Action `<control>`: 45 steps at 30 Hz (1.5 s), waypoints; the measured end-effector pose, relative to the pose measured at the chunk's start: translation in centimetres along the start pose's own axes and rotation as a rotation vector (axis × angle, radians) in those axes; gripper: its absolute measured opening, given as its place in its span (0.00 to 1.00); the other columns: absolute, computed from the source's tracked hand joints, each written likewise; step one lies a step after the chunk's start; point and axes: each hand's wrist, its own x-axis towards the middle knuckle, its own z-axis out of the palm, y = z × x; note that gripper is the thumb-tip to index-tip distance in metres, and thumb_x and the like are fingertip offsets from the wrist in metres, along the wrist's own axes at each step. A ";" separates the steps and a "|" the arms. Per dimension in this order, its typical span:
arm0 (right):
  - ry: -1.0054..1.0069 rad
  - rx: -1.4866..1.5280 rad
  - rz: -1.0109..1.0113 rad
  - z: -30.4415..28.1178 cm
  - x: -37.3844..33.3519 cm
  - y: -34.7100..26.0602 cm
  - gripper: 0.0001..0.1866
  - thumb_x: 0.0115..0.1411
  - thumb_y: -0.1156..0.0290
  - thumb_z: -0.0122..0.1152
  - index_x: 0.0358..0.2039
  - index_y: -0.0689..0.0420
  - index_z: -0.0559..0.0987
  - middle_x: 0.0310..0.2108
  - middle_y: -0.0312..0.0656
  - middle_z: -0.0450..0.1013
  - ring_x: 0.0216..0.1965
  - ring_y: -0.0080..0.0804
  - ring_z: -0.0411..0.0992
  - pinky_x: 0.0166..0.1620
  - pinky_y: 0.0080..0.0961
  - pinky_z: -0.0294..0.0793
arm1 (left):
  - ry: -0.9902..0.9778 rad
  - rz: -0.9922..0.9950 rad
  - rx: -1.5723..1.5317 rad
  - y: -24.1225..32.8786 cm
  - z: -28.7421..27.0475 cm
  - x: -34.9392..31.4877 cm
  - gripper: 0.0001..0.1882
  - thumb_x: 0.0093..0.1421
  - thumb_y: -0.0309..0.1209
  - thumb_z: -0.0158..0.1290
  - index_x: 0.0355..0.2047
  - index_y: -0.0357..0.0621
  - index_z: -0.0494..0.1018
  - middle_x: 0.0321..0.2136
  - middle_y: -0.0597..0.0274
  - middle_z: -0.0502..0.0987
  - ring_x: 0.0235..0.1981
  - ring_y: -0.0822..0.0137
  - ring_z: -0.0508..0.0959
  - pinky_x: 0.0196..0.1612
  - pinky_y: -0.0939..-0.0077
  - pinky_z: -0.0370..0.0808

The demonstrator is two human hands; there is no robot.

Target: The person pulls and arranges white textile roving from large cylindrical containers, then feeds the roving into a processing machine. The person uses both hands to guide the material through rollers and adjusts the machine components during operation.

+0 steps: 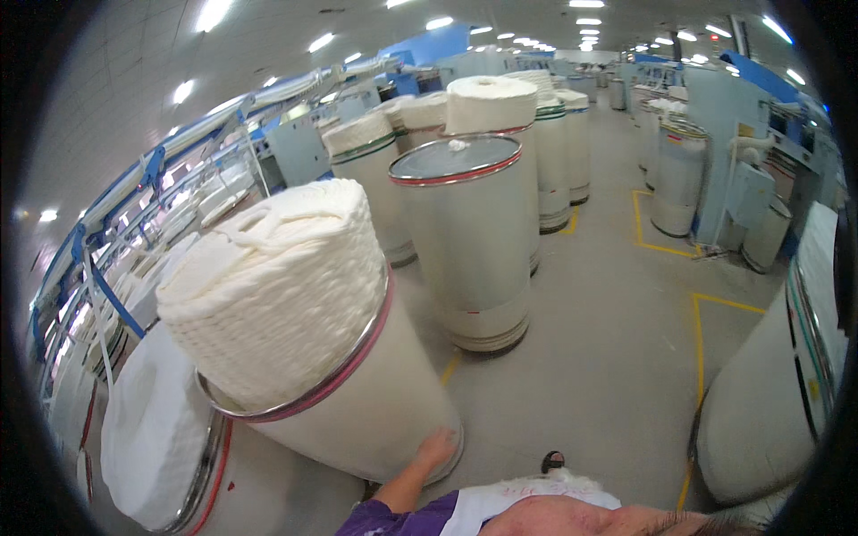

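Note:
My left hand reaches out from a purple sleeve and rests against the lower side of a large cream sliver can, close to its bottom edge. Its fingers look laid along the wall, though they are small in view. A thick coil of white cotton sliver stands high above the can's metal rim, which has a pink-red band under it. Standing just beyond is another tall can with a grey top plate, a red band and a small white tuft on the plate. My right hand is out of view.
Another can with white sliver stands close on the left. More filled cans line up behind. At right are a large can and blue-grey machines. Yellow lines mark the grey floor.

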 end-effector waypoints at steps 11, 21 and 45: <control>0.642 0.025 -1.719 -33.4 -11.1 -87.3 0.20 0.57 0.66 0.62 0.49 0.56 0.74 0.47 0.50 0.71 0.52 0.50 0.68 0.54 0.41 0.69 | 0.287 -0.722 -0.603 3.5 -7.8 24.2 0.18 0.53 0.37 0.59 0.44 0.47 0.79 0.41 0.53 0.80 0.44 0.55 0.79 0.49 0.63 0.74; 0.937 -0.219 -2.191 -38.3 -19.6 -115.8 0.17 0.49 0.65 0.68 0.39 0.53 0.75 0.40 0.40 0.74 0.43 0.41 0.74 0.45 0.38 0.73 | 0.878 -0.639 -0.912 -10.6 -25.0 58.3 0.18 0.60 0.27 0.53 0.51 0.35 0.71 0.45 0.51 0.77 0.42 0.60 0.77 0.47 0.66 0.74; 1.437 -0.137 -1.102 -65.7 -7.0 -116.3 0.18 0.61 0.79 0.53 0.52 0.60 0.74 0.50 0.49 0.72 0.54 0.46 0.69 0.60 0.37 0.65 | 1.346 -0.144 0.222 -38.0 -73.3 99.4 0.14 0.58 0.37 0.56 0.42 0.44 0.75 0.43 0.51 0.73 0.46 0.49 0.74 0.49 0.55 0.71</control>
